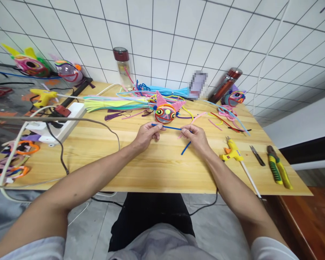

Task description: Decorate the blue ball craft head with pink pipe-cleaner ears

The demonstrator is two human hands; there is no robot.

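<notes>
As a blue strip (173,128) is held straight over the worktop (151,169), btwn front & back edges, it's pinched by L hand (148,136) & R hand (196,139); prob. light, bendy, best gripped near ends.

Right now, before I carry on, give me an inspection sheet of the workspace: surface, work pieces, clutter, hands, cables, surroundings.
Surface: pale wood-grained tabletop, with things along its back and both sides.
Work pieces: thin blue fuzzy stem stretched between the hands; round pink-eared craft figure just behind.
Clutter: bundle of pale yellow-green stems behind; on the right, yellow glue gun, small dark snips, green-and-yellow pliers.
Hands: left hand and right hand each grip the blue stem in the fingers.
Cables: grey-brown cable crossing the left side, over the white power strip.
Surroundings: white tiled wall behind; other people: nothing seen.
</notes>
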